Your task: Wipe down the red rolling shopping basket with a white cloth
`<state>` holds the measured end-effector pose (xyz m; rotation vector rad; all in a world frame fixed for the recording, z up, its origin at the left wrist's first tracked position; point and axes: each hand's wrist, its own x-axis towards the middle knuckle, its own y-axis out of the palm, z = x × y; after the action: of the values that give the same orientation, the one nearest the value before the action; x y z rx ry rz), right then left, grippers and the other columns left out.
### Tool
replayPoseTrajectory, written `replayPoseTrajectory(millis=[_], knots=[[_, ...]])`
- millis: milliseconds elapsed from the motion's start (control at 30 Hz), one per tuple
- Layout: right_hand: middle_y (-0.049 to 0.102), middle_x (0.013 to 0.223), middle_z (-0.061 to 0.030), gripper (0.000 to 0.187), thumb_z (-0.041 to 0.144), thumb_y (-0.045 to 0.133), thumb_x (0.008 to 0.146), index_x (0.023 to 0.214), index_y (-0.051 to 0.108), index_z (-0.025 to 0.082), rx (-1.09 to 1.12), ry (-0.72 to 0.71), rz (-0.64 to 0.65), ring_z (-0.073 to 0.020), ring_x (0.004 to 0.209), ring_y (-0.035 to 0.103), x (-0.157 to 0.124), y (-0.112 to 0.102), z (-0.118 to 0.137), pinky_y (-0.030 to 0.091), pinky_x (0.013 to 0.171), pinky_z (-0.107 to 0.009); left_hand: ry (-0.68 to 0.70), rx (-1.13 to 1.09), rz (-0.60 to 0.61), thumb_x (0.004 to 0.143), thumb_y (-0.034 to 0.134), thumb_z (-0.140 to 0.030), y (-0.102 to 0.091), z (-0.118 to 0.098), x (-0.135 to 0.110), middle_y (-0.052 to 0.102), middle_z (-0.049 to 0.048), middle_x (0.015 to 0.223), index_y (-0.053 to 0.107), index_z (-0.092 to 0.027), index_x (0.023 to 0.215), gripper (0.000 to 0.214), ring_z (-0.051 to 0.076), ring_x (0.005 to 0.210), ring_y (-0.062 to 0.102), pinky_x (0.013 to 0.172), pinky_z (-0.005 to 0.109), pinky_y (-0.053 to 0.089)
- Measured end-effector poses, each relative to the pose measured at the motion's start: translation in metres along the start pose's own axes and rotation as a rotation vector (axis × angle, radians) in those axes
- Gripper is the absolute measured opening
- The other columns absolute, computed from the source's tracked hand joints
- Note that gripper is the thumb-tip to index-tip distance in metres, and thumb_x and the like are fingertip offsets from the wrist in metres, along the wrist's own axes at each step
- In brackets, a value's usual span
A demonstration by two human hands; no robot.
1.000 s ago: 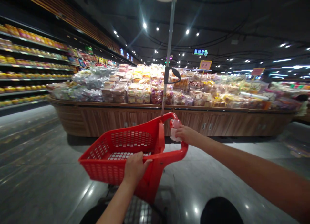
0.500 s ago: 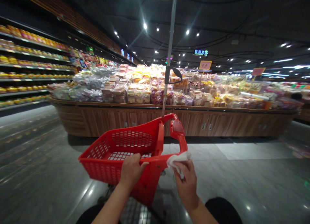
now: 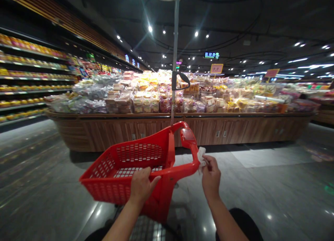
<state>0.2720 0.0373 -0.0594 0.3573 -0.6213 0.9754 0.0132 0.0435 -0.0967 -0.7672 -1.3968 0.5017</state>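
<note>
A red plastic shopping cart (image 3: 153,173) stands before me, its basket pointing left and its curved handle at the right. My left hand (image 3: 142,185) grips the near rim of the basket, fingers over the edge and thumb lying along the outside. Pinched in my right hand (image 3: 211,173) is a crumpled white wipe (image 3: 201,157), held against the outer right bend of the cart handle (image 3: 192,154). A grey pole (image 3: 175,42) with a dark grip rises behind the handle.
Behind the cart runs a wood-panelled display counter (image 3: 156,128) heaped with bagged baked goods (image 3: 146,98). Shelves of jars (image 3: 28,74) line the left side. Grey tiled floor (image 3: 242,185) lies to the right. A price sign (image 3: 216,69) stands over the goods.
My right hand has moved right and slightly up with the wipe, from the handle's near corner to its outer bend. My left hand keeps its hold on the rim. The view has shifted slightly.
</note>
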Motion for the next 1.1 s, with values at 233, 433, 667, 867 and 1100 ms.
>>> replayPoseTrajectory(millis=[233,433,667,867,1100], knots=[[0.058,0.096,-0.0058,0.018,0.029,0.051,0.082,0.097,0.056,0.02,0.053,0.061,0.083,-0.0204,0.088,0.055,-0.013,-0.006,0.016,0.045,0.073,-0.031,-0.009,-0.053,-0.048,0.086,0.025,-0.058,-0.002,0.007,-0.006,0.064,0.0068,0.072,0.056,-0.019,0.073,0.051,0.022,0.069,0.057,0.066,0.032,0.04],[0.06,0.079,-0.0035,0.014,0.03,0.056,0.079,0.075,0.062,0.019,-0.055,0.023,0.293,-0.0187,0.077,0.056,0.032,-0.002,0.014,0.043,0.072,-0.03,0.016,-0.086,-0.086,0.082,0.021,-0.066,-0.006,0.015,-0.011,0.063,0.0068,0.067,0.056,-0.019,0.069,0.06,0.022,0.065,0.057,0.064,0.032,0.043],[0.059,0.083,-0.0053,0.013,0.027,0.054,0.077,0.077,0.063,0.018,-0.176,-0.047,0.285,-0.019,0.078,0.056,0.069,0.022,0.004,0.044,0.075,-0.032,0.002,-0.197,-0.049,0.083,0.029,-0.06,-0.007,0.031,-0.011,0.067,0.0076,0.079,0.061,-0.019,0.08,0.052,0.022,0.074,0.061,0.069,0.034,0.047],[0.059,0.088,-0.0056,0.011,0.025,0.056,0.076,0.084,0.062,0.019,-0.157,-0.11,0.342,-0.0195,0.085,0.056,0.041,0.02,0.02,0.045,0.078,-0.03,0.106,-0.283,-0.084,0.084,0.039,-0.048,-0.052,-0.019,0.006,0.061,0.0097,0.111,0.055,-0.02,0.108,0.04,0.025,0.105,0.053,0.094,0.043,0.037],[0.062,0.083,-0.0033,0.008,0.018,0.056,0.077,0.078,0.064,0.019,-0.122,-0.193,0.528,-0.0168,0.082,0.058,0.051,0.027,0.033,0.044,0.076,-0.027,0.008,-0.191,0.109,0.08,0.04,-0.06,-0.083,-0.091,0.026,0.065,0.0054,0.069,0.059,-0.021,0.073,0.044,0.022,0.066,0.061,0.062,0.034,0.042]])
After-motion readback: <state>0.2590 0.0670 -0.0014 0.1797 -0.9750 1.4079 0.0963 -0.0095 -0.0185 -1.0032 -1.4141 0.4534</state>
